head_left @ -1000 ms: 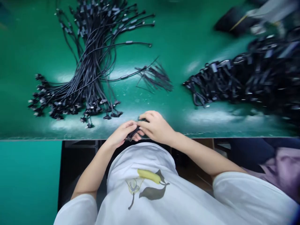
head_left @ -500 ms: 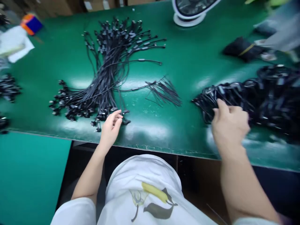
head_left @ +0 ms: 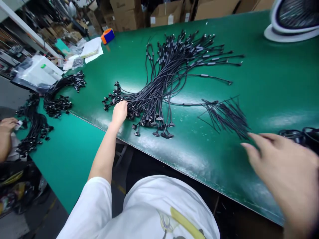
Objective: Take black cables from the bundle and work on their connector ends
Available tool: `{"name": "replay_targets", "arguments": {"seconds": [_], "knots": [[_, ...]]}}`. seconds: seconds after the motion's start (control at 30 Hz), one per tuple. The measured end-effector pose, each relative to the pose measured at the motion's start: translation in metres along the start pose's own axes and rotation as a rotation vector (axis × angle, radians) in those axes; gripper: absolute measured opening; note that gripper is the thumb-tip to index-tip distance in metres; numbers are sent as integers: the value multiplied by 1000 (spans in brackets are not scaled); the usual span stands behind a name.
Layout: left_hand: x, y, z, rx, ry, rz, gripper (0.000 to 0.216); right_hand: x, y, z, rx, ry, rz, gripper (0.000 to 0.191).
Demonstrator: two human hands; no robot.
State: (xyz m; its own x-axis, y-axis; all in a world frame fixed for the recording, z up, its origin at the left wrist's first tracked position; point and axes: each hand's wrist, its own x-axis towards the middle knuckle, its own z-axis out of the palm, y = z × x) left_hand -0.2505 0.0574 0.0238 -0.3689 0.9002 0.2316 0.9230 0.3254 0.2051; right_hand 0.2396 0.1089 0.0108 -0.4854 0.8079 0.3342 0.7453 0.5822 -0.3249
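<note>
A large bundle of black cables [head_left: 159, 83] lies fanned out on the green table, connectors at both ends. My left hand [head_left: 120, 114] is at the bundle's near left end, its fingers curled down onto a cable among the connectors; the fingertips are hidden. My right hand [head_left: 284, 166], blurred, hovers over the table's right side. Its thumb and fingers are apart, with nothing between them. Just beyond those fingertips lies a loose heap of thin black ties [head_left: 229, 114]. One cable stretches from the bundle to this heap.
Coiled black cables [head_left: 296, 135] sit at the right edge. More cable bundles [head_left: 59, 93] lie at left, near another person's hand [head_left: 8, 125]. A white fan-like device [head_left: 286, 33], an orange-and-blue roll [head_left: 107, 36] and papers [head_left: 92, 49] are farther back. Cardboard boxes [head_left: 166, 13] stand behind the table.
My view has swung left. My left hand has shifted to the left end of the connectors and closed. My right hand has come off the coiled cables at right and opened.
</note>
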Motion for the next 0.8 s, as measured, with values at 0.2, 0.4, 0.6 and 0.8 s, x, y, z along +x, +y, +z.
{"name": "replay_targets", "arguments": {"seconds": [0.2,0.4,0.6,0.8], "knots": [[-19,27,-34,-158,123,20,30,57,-82,20,34,-90,-240,39],[-95,79,-114,-644,-436,158,28,143,-162,46,145,28,-489,37],[-125,19,-129,-707,-179,-205,20,237,-98,7,-3,98,-14,37],[-129,-21,-121,-1486,99,-486,34,192,-59,-36,-315,-29,-87,61]]}}
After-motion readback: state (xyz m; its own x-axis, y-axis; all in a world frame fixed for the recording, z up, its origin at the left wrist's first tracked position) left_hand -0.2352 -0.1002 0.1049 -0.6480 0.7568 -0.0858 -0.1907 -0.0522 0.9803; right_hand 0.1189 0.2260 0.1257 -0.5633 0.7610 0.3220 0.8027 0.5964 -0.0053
